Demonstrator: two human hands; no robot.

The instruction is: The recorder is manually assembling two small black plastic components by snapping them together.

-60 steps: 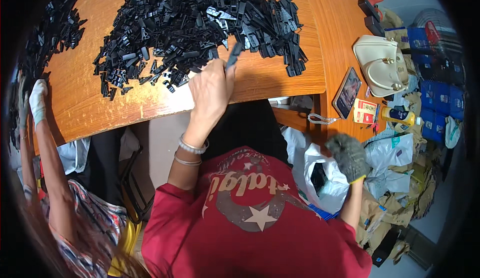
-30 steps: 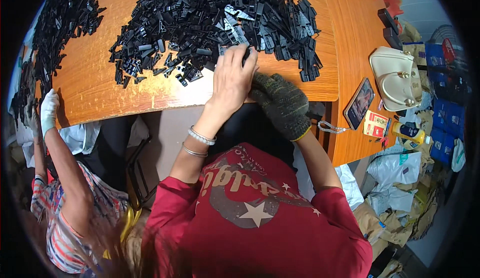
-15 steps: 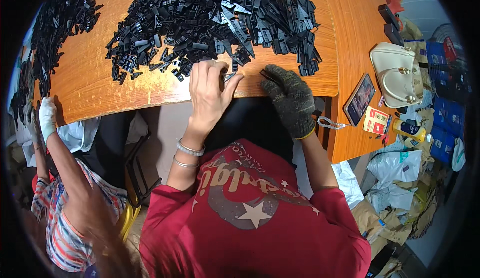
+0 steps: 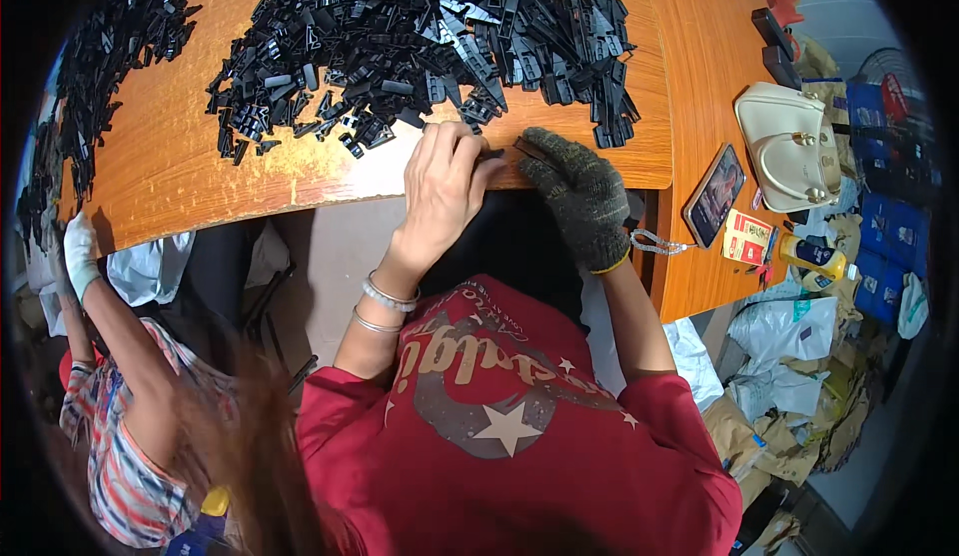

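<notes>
My bare left hand (image 4: pixel 438 184), with two bracelets on its wrist, is closed in a pinch at the table's front edge. A small dark plastic piece (image 4: pixel 493 153) shows at its fingertips, partly hidden. Just to the right, my right hand (image 4: pixel 581 196) wears a dark knitted glove with a yellow cuff. Its fingers are bent around a black plastic part (image 4: pixel 523 144), of which only an end shows. The two hands nearly meet. Right beyond them lies a big heap of black plastic parts (image 4: pixel 370 56), many of them clip-like or wedge-shaped.
At the right are a cream handbag (image 4: pixel 784 141), a phone (image 4: pixel 715 194) with a beaded strap, a red and yellow card (image 4: pixel 747 238) and a yellow bottle (image 4: pixel 814 256). A co-worker's white-gloved hand (image 4: pixel 82 251) is beside a second black heap (image 4: pixel 110 66) at the left.
My left hand has moved right, toward the right hand, with the small piece in its fingers. My right hand has barely moved. The co-worker's gloved hand has shifted slightly left and nearer.
</notes>
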